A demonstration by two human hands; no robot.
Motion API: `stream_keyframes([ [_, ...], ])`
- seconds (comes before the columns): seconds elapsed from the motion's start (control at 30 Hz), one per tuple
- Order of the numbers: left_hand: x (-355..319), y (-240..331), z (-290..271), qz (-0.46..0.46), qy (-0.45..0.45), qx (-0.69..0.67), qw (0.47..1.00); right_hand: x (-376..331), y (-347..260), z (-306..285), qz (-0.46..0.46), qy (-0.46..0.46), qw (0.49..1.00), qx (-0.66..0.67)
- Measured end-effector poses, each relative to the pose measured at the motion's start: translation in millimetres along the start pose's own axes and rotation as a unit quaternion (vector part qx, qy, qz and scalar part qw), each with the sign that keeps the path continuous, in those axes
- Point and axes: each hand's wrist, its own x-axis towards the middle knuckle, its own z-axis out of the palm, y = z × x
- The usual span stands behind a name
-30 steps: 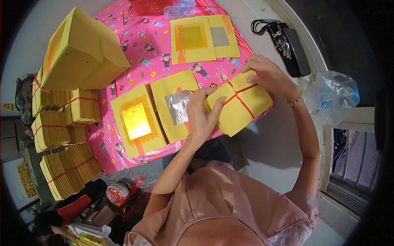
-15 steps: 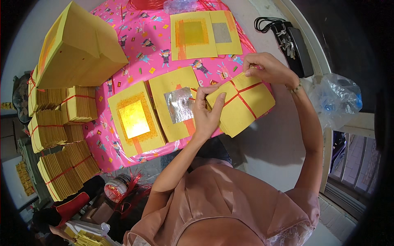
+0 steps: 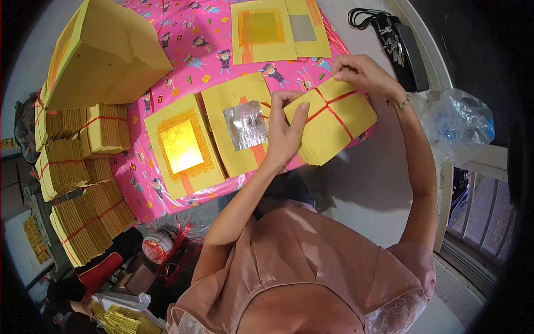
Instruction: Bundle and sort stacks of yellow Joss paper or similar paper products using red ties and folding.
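Head view shows me the red-tied yellow bundle (image 3: pixel 331 129) over the tabletop's (image 3: pixel 177 93) near right corner; left hand (image 3: pixel 286 127) fingers clasp it, while right hand (image 3: pixel 364 77) fingers curl beside it, grip unclear.

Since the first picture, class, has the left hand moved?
Yes: the left hand has shifted right, judged against the silver square, more of whose right side now shows.

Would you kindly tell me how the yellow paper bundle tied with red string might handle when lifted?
The yellow paper bundle would likely hold together, since red string crosses it. Its layered edge suggests it may feel fairly stiff, though unbound corners might bend.
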Motion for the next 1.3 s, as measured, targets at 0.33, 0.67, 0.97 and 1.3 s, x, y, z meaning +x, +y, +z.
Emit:
stream_keyframes([
  [0.33, -31, -13, -11, -0.030, 0.092, -0.023, 0.995, -42, 30, 54, 0.128, 0.074, 0.919, 0.366],
  [0.67, -50, -34, 20, 0.036, 0.035, 0.121, 0.991, -54, 38, 68, 0.201, 0.062, 0.811, 0.546],
  [0.97, -47, -26, 16, 0.026, 0.036, 0.164, 0.985, -55, 45, 69, 0.190, 0.074, 0.792, 0.576],
  [1.3, -38, -37, 25, 0.057, 0.080, 0.098, 0.990, -62, 56, 70, 0.147, 0.030, 0.771, 0.618],
])
